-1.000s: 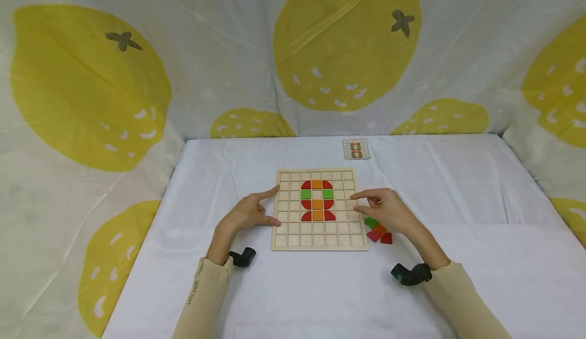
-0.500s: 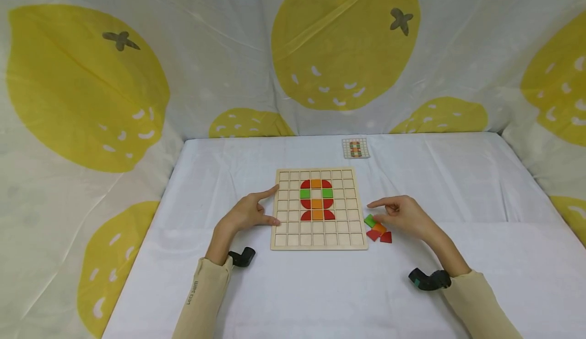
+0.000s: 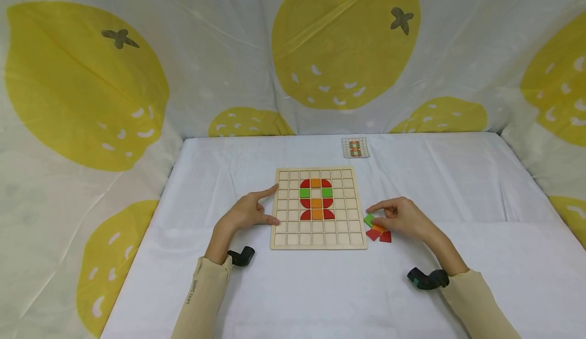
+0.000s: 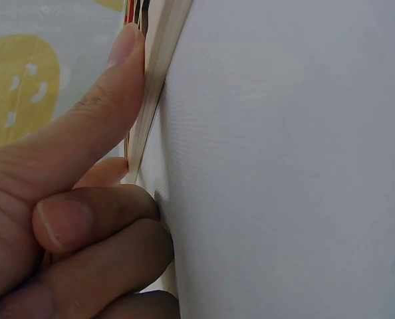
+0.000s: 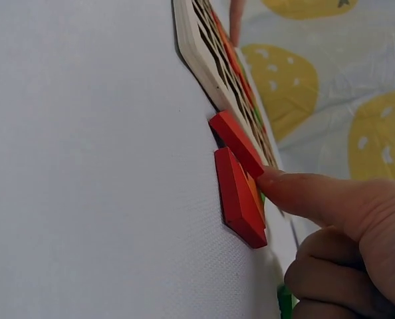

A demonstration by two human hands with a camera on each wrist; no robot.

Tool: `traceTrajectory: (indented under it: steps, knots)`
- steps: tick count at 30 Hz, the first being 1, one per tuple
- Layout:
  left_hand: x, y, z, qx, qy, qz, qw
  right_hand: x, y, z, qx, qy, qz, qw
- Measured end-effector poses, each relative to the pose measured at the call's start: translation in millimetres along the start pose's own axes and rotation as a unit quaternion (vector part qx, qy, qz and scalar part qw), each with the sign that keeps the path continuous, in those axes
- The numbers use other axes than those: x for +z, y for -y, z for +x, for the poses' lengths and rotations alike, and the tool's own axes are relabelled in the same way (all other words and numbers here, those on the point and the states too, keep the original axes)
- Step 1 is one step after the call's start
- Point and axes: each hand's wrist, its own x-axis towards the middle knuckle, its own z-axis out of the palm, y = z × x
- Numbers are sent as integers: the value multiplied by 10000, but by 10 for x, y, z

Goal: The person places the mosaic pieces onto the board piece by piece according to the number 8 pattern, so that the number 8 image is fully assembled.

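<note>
Touching the board [image 3: 293, 229], left hand [image 3: 246, 212], thumb and forefinger spread wide, and right hand [image 3: 404, 219], grip narrow at a green tile [image 3: 368, 220], cannot tell if held.

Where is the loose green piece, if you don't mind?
In the head view, the green piece lies just right of the board, by the right hand.

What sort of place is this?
Probably a draped-off tabletop corner set up for puzzles: a white-covered table, lemon-print cloth hanging behind it, and a wooden board with coloured tiles suggest as much.
</note>
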Motion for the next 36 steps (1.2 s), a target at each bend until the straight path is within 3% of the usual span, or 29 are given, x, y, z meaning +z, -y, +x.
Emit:
traceTrajectory:
  steps: [14,25,36]
  knots:
    - [4,12,1,70,-41,-22,10000,-49,35,-45,14,364,22,9993]
    - [5,9,-10,17,-43,-23,10000,1,15,-5,-3,-220,-231,9995]
    - [5,7,-3,18,-34,-34,10000,-13,-8,-6,-94,-316,-321,9989]
